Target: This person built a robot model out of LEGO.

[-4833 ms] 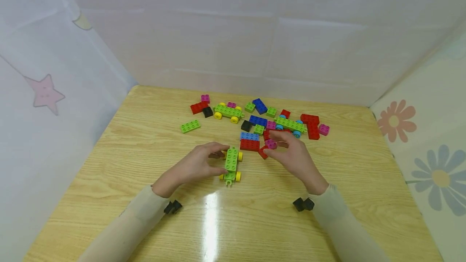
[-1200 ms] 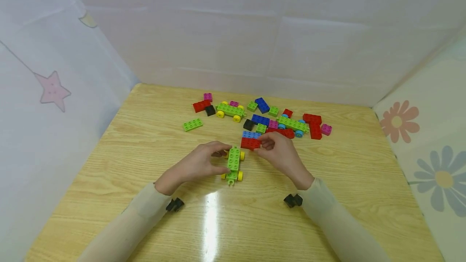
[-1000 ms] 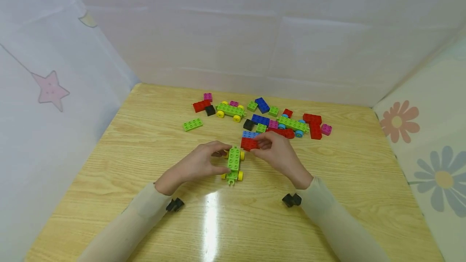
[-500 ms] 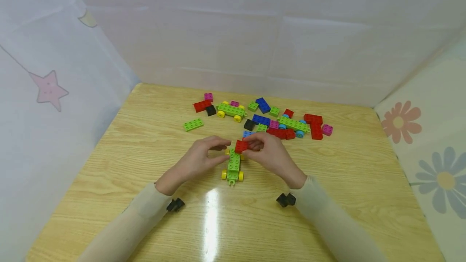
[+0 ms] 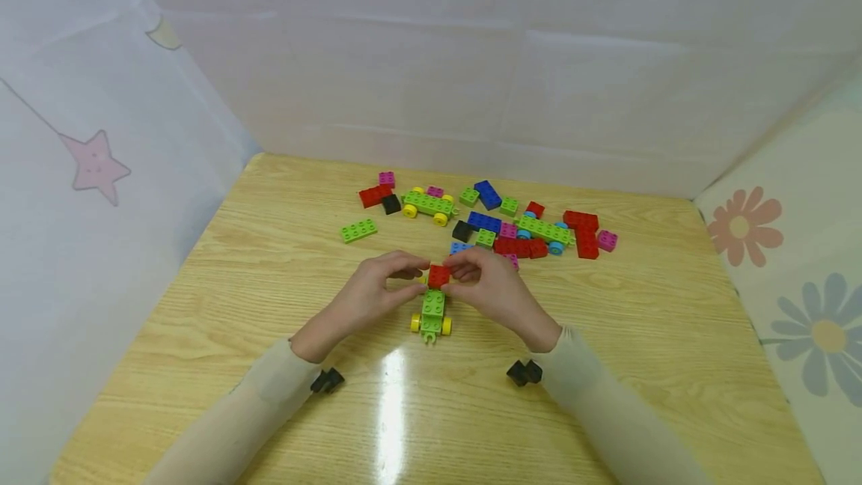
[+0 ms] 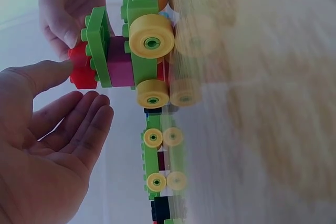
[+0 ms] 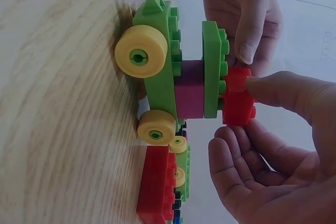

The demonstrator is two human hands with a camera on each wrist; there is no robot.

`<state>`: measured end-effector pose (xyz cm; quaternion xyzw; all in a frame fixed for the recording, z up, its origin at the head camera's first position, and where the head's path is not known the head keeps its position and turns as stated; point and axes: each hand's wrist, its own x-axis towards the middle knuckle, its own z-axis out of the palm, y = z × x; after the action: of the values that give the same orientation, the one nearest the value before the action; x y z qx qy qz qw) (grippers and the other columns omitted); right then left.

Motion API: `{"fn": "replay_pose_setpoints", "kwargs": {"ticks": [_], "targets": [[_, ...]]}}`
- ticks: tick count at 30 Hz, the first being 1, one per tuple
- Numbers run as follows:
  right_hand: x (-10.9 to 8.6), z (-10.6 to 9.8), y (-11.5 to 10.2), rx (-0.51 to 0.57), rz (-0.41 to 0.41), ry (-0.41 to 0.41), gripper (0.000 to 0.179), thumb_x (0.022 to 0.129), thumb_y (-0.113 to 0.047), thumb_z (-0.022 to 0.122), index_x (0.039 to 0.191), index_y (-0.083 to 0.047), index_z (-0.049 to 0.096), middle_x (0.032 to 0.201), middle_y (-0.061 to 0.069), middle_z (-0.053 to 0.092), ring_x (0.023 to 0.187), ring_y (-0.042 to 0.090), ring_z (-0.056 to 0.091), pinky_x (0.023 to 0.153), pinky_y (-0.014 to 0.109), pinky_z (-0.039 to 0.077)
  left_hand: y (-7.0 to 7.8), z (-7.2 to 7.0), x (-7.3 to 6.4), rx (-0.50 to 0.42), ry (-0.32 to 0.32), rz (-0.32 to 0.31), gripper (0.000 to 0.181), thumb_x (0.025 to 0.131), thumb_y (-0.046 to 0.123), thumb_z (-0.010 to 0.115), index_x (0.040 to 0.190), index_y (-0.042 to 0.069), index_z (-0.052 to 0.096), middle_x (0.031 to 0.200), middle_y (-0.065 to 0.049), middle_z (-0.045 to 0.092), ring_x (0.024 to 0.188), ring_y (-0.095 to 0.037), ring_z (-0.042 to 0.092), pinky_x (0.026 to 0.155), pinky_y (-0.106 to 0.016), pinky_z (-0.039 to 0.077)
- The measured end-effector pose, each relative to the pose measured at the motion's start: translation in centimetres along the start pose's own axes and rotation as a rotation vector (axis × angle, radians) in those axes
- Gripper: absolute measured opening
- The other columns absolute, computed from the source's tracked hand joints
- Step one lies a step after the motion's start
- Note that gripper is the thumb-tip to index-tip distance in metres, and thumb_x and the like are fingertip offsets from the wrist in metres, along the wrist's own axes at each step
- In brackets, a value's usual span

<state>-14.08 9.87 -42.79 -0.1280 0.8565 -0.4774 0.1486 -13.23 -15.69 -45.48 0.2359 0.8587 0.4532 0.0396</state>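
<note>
In the head view a small red toy brick (image 5: 439, 276) sits over the far end of a green brick (image 5: 434, 302). My right hand (image 5: 494, 290) pinches the red brick from the right, thumb nearest me. From the left, my left hand (image 5: 370, 290) also holds it between thumb and forefinger; the left wrist view shows that thumb against it, the forefinger hidden. Below, a magenta brick (image 7: 189, 90) joins the green brick to a green wheeled base (image 7: 160, 77) with yellow wheels. Whether the red brick is pressed fully down I cannot tell.
Behind the hands lie a green yellow-wheeled base (image 5: 429, 204), a blue-wheeled base (image 5: 545, 230), and several loose bricks, including a dark blue brick (image 5: 485, 222) and red bricks (image 5: 587, 243). A green brick (image 5: 358, 230) lies apart at left on the wooden table (image 5: 283, 260).
My right hand has carried the small red brick leftward from the loose bricks onto the green brick. My left hand, earlier around the wheeled build, has shifted to the red brick's left side.
</note>
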Motion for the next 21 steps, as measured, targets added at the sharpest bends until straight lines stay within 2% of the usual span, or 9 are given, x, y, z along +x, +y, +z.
{"fn": "replay_pose_setpoints", "kwargs": {"ticks": [10, 21], "targets": [[-0.09, 0.02, -0.12, -0.003, -0.01, -0.018, 0.041, 0.097, -0.024, 0.089, 0.135, -0.012, 0.078, 0.131, 0.004, 0.077, 0.115, 0.023, 0.074, 0.107, 0.047, 0.064, 0.17, 0.21, 0.13, 0.021, 0.011, 0.012, 0.037, 0.103, 0.017, 0.083, 0.138, 0.009, 0.077, 0.135, -0.007, 0.08, 0.121, -0.029, 0.079, 0.107, -0.047, 0.066], [-0.13, 0.12, -0.11, -0.003, -0.01, -0.027, 0.041, 0.098, -0.024, 0.089, 0.135, -0.012, 0.077, 0.132, 0.004, 0.077, 0.116, 0.023, 0.074, 0.108, 0.047, 0.064, 0.31, 0.17, 0.01, 0.013, 0.002, -0.005, 0.035, 0.104, 0.017, 0.082, 0.137, 0.008, 0.078, 0.135, -0.009, 0.08, 0.122, -0.031, 0.079, 0.105, -0.05, 0.066]]}}
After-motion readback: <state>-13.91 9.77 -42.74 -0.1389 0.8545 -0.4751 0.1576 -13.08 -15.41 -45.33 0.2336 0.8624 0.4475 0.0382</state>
